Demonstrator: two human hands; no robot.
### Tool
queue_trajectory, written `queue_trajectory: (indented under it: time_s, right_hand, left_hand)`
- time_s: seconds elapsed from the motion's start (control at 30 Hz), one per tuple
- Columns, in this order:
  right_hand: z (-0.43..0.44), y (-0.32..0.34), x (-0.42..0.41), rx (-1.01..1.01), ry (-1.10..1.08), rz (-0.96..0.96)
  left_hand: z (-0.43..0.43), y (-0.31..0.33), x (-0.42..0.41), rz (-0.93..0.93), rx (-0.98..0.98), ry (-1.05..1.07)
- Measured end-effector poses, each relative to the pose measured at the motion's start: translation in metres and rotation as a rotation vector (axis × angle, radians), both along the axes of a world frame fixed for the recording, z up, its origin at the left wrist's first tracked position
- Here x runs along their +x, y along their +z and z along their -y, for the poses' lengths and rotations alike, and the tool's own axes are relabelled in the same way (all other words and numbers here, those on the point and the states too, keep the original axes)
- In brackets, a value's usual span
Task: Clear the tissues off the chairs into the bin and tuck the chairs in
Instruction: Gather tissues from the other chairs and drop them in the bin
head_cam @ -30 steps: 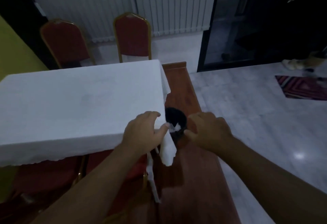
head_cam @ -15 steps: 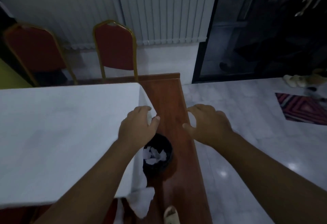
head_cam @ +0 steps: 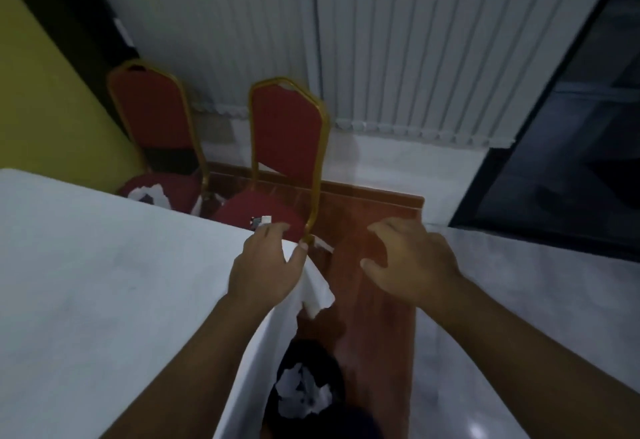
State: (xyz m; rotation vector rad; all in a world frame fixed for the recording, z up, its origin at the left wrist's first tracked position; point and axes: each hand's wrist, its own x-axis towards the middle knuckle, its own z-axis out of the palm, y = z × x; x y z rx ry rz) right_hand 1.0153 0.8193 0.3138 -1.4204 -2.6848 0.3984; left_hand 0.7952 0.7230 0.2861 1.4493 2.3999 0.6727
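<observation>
A white tablecloth (head_cam: pixel 104 282) covers the surface on the left, and its corner drapes down over the near edge, partly hiding the black bin (head_cam: pixel 304 393) that stands on the red-brown wooden platform (head_cam: pixel 377 300) below. Pale vertical blinds (head_cam: pixel 398 40) hang along the far wall, a yellow wall (head_cam: pixel 41 102) closes the left side, and a dark glass door (head_cam: pixel 581 144) stands at the right above a pale marble floor (head_cam: pixel 519 300).

The left hand (head_cam: pixel 263 272) reaches forward over the corner of the cloth, palm down, its fingers (head_cam: pixel 273 230) loosely curled and empty, thumb resting against the cloth near the gold leg of the closer chair. The right hand (head_cam: pixel 412 265) hovers over the platform, palm down, fingers spread apart and holding nothing.

Two red chairs with gold frames stand beyond the surface. The near chair (head_cam: pixel 287 137) has a small scrap of tissue (head_cam: pixel 261 221) on its seat, just beyond the left fingertips. The far chair (head_cam: pixel 152 109) carries a larger crumpled tissue pile (head_cam: pixel 149 194) on its seat, partly hidden by the cloth edge. One bin is in view, with several white crumpled tissues (head_cam: pixel 301 390) already inside.
</observation>
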Motion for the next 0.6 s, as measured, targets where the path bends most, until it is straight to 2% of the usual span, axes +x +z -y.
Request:
queue_trajectory:
  time_s: [0.23,0.4,0.6]
  right_hand:
    - [-0.141,-0.013,-0.111,0.005,0.313,0.056]
    - [-0.24,-0.018,-0.199,-0.01,0.49,0.095]
    - [-0.33,-0.019,-0.286,-0.014,0.646,0.069]
  left_hand:
    - [-0.089,-0.026,-0.063,0.035,0.106,0.295]
    - [-0.166,-0.048,-0.116,0.092,0.101,0.463]
    - [-0.226,-0.042,-0.172,0.057,0.064,0.654]
